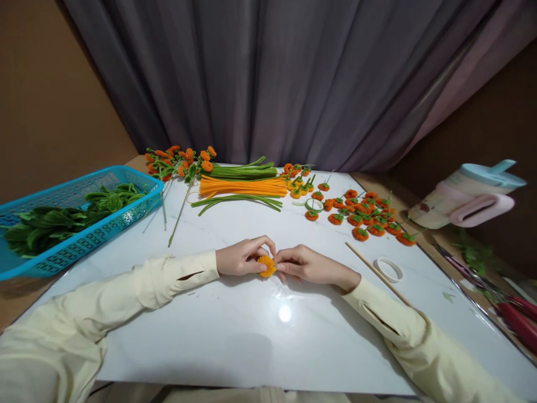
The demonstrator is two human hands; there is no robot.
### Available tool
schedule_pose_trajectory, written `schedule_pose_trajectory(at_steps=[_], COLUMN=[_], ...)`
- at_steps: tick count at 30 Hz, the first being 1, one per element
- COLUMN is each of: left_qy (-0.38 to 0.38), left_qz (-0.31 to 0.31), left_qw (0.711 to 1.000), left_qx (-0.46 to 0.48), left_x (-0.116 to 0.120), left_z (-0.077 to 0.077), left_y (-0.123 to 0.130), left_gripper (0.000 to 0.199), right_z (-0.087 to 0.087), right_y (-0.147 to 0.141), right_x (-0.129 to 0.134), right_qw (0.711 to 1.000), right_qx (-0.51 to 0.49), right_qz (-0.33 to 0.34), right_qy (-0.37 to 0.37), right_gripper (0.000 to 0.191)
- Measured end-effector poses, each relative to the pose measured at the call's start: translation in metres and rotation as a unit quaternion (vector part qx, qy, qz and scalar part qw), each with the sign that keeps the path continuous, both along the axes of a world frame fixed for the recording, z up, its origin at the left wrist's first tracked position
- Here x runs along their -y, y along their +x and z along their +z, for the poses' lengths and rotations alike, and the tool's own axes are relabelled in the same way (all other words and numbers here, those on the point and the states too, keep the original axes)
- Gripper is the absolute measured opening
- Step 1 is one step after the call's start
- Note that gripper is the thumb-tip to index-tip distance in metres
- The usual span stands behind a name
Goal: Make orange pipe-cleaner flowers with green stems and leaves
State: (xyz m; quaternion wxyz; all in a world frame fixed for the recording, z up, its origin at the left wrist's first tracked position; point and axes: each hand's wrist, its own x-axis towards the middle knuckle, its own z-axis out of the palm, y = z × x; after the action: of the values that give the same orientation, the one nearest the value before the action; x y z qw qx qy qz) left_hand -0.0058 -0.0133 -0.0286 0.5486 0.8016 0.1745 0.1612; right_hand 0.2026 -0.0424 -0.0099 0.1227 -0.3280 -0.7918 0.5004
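A small yellow-orange pipe-cleaner persimmon [265, 267] with a ridged, rounded body is held just above the middle of the white table. My left hand [243, 256] has it pinched between thumb and fingers from the left. From the other side, my right hand [310, 264] closes its fingertips at the persimmon's right edge, where a bit of green shows. What exactly the right fingertips grip is too small to make out fully. Beyond the hands lie a bundle of orange pipe cleaners [243, 186] and a few loose green pipe cleaners [239, 200].
A blue basket [88, 246] of green leaves stands left. Finished orange persimmons [361, 218] cluster back right; persimmon sprigs [180, 159] lie back left. A wooden stick [377, 271] and white tape roll [389, 270] lie right, near a tumbler [457, 193] and red-handled pliers [518, 324].
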Motion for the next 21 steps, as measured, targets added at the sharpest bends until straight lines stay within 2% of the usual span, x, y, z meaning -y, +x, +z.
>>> schedule_pose_trajectory(at_steps=[6,10,12,15,18,21], left_qy=[0.074,0.071,0.058,0.068,0.155,0.321], left_qz=[0.005,0.025,0.04,0.068,0.115,0.148], left_qw=[0.997,0.997,0.997,0.995,0.981,0.934], left_qx=[-0.017,-0.015,-0.009,-0.013,-0.034,-0.047], left_x=[0.0,-0.001,-0.001,-0.001,0.002,0.006], left_z=[0.0,-0.002,-0.002,-0.002,-0.002,-0.003], left_y=[0.0,0.002,0.002,0.003,0.004,0.004], left_gripper=[0.024,0.023,0.022,0.022,0.021,0.025], right_z=[-0.004,-0.008,-0.01,-0.011,-0.008,-0.006], right_y=[-0.003,-0.005,-0.004,-0.001,0.003,0.005], right_x=[0.001,0.0,-0.001,-0.004,-0.006,-0.007], right_qw=[0.998,0.994,0.995,0.997,0.993,0.983], right_qx=[-0.011,0.001,0.002,-0.026,-0.068,-0.104], right_qz=[-0.017,-0.057,-0.072,-0.075,-0.081,-0.104], right_qy=[0.061,0.088,0.071,0.002,-0.061,-0.112], right_gripper=[0.018,0.017,0.016,0.021,0.025,0.027])
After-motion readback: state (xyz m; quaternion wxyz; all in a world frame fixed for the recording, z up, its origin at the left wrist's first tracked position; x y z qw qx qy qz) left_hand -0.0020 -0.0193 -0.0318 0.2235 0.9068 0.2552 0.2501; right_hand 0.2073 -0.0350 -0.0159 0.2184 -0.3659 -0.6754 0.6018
